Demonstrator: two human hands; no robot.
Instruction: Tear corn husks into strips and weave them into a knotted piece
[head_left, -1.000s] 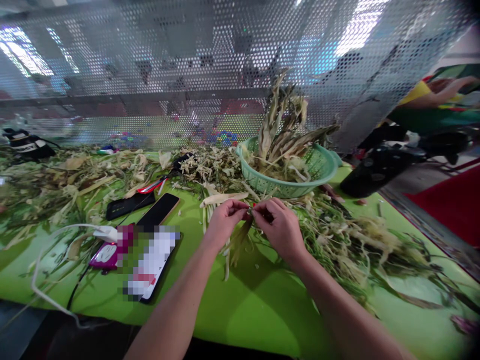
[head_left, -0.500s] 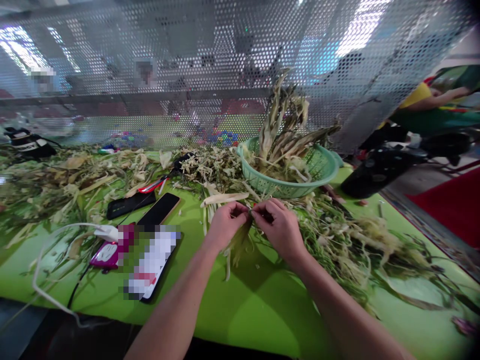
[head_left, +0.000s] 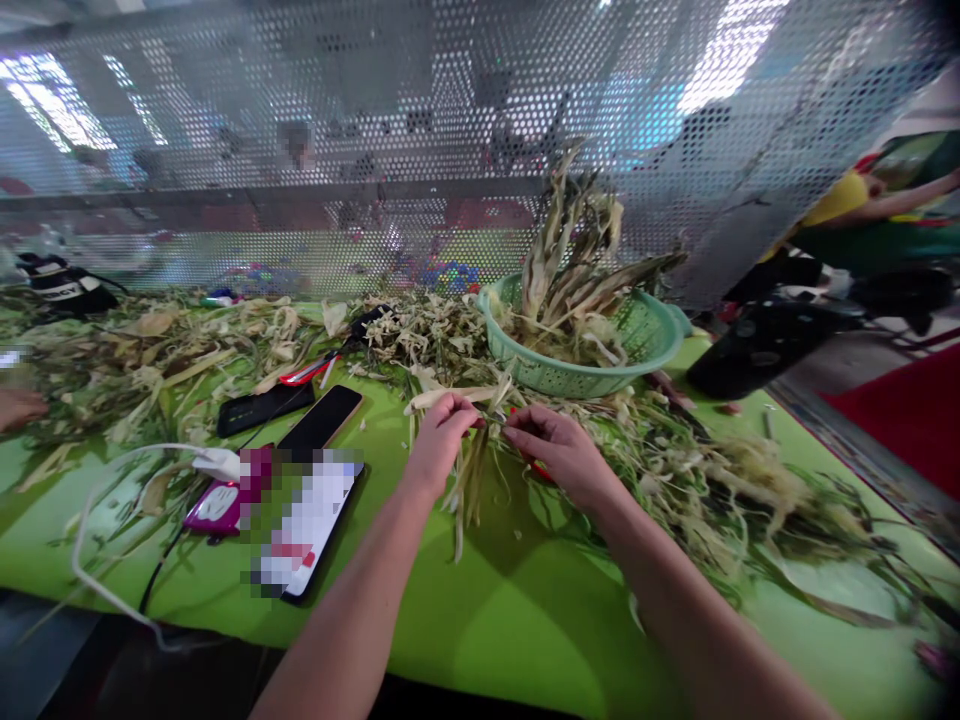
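Pale dried leaf strips (head_left: pixel 472 482) in hand

On the near side of the round, light-green plastic basket (head_left: pixel 561 374), the left hand (head_left: pixel 437 448) pinches the strips near their top; the right hand (head_left: pixel 561 446) curls just beside them, its grip unclear.

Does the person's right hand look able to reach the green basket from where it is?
Probably yes: the green basket stands just beyond the right hand, and mostly low, loose plant scraps seem to lie between them.

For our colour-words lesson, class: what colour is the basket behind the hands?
The basket is pale green; it shows best in the head view.
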